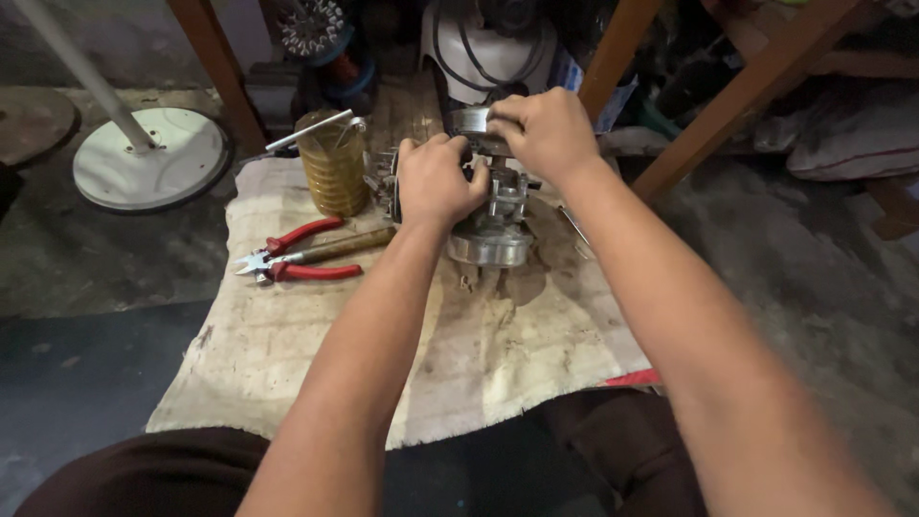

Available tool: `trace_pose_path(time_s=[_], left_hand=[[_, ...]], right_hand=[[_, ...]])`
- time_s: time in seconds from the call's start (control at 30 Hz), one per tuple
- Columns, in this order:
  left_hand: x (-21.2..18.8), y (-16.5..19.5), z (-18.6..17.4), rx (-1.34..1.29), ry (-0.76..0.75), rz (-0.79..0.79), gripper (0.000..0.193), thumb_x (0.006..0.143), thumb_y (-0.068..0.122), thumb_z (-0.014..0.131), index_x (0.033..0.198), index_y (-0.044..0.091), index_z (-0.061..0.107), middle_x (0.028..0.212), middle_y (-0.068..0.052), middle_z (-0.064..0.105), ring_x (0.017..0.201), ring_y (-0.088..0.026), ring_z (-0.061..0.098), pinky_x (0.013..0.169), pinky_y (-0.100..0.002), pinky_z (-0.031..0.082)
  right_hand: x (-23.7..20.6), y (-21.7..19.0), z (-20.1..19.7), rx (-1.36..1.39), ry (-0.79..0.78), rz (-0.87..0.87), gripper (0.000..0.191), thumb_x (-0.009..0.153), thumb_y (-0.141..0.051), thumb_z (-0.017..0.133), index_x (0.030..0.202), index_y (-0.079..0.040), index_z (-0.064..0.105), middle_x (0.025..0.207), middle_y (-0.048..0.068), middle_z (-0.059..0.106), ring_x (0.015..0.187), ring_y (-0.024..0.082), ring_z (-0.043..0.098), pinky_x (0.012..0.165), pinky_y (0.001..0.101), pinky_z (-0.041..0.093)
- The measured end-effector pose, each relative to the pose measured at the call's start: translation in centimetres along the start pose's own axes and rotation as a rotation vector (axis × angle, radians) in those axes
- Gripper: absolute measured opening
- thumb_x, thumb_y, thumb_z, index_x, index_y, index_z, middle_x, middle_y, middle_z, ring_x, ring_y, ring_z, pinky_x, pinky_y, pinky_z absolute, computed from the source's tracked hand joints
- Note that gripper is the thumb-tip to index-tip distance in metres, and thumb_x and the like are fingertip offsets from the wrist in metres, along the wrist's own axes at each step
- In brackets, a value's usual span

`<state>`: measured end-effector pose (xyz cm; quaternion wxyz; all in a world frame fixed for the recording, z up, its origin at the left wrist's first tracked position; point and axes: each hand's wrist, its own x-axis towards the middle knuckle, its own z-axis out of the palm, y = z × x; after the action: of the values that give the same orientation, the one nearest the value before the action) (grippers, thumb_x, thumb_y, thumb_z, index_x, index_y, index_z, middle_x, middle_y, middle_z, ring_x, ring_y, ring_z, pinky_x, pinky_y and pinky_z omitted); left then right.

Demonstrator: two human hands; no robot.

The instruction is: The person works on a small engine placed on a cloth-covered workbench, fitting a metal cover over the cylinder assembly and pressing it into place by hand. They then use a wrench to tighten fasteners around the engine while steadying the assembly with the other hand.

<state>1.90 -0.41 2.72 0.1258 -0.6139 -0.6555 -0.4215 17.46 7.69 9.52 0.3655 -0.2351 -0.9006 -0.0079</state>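
Both hands close on a grey metal engine part [493, 235] near the far edge of the stained cloth [316, 354] — left hand [436, 182] gripping its side, right hand [546, 129] clamped over its top. Red-handled pliers [297, 257] lie towards the cloth's left edge, a ribbed yellow jar [332, 168] stands at its far-left corner.

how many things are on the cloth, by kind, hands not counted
Metal motor assembly, gripped by the left hand and right hand: 1
Red-handled pliers: 1
Wooden-handled tool: 1
Amber ribbed jar: 1
Total on the cloth: 4
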Motion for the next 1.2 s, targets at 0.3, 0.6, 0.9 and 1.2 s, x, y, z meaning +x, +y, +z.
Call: trace_pose_path(time_s=[0.3, 0.6, 0.9, 1.2], left_hand=[[0.1, -0.1, 0.1, 0.0, 0.0, 0.012, 0.03, 0.079, 0.037, 0.072, 0.089, 0.008, 0.075, 0.084, -0.012, 0.07, 0.082, -0.031, 0.066, 0.085, -0.045, 0.042], [0.0, 0.0, -0.1, -0.003, -0.022, -0.006, 0.029, 0.078, 0.038, 0.072, 0.084, 0.009, 0.074, 0.083, -0.013, 0.069, 0.083, -0.031, 0.067, 0.086, -0.045, 0.042], [0.0, -0.3, 0.2, 0.021, -0.04, 0.016, 0.031, 0.078, 0.039, 0.072, 0.085, 0.008, 0.074, 0.083, -0.014, 0.069, 0.083, -0.033, 0.067, 0.086, -0.047, 0.041], [-0.2, -0.1, -0.2, -0.039, -0.036, 0.032, 0.035, 0.076, 0.04, 0.075, 0.09, 0.008, 0.076, 0.085, -0.013, 0.068, 0.086, -0.031, 0.065, 0.086, -0.046, 0.041]], right_hand=[[0.3, -1.6, 1.6, -0.089, 0.094, 0.122, 0.011, 0.092, -0.021, 0.078, 0.098, -0.012, 0.079, 0.08, 0.014, 0.072, 0.071, 0.036, 0.069, 0.065, 0.0451, 0.053], [0.7, -0.5, 0.9, -0.107, 0.03, 0.053, 0.015, 0.087, -0.024, 0.078, 0.098, -0.014, 0.08, 0.078, 0.012, 0.073, 0.069, 0.034, 0.07, 0.065, 0.0433, 0.055], [-0.2, -0.1, 1.0, -0.207, 0.021, -0.156, 0.011, 0.092, -0.019, 0.073, 0.099, -0.011, 0.076, 0.089, 0.011, 0.075, 0.077, 0.034, 0.071, 0.069, 0.0456, 0.054], [0.9, -1.2, 1.2, -0.095, 0.075, 0.201, 0.015, 0.092, -0.028, 0.077, 0.099, -0.016, 0.08, 0.079, 0.015, 0.073, 0.072, 0.037, 0.07, 0.066, 0.0447, 0.054]])
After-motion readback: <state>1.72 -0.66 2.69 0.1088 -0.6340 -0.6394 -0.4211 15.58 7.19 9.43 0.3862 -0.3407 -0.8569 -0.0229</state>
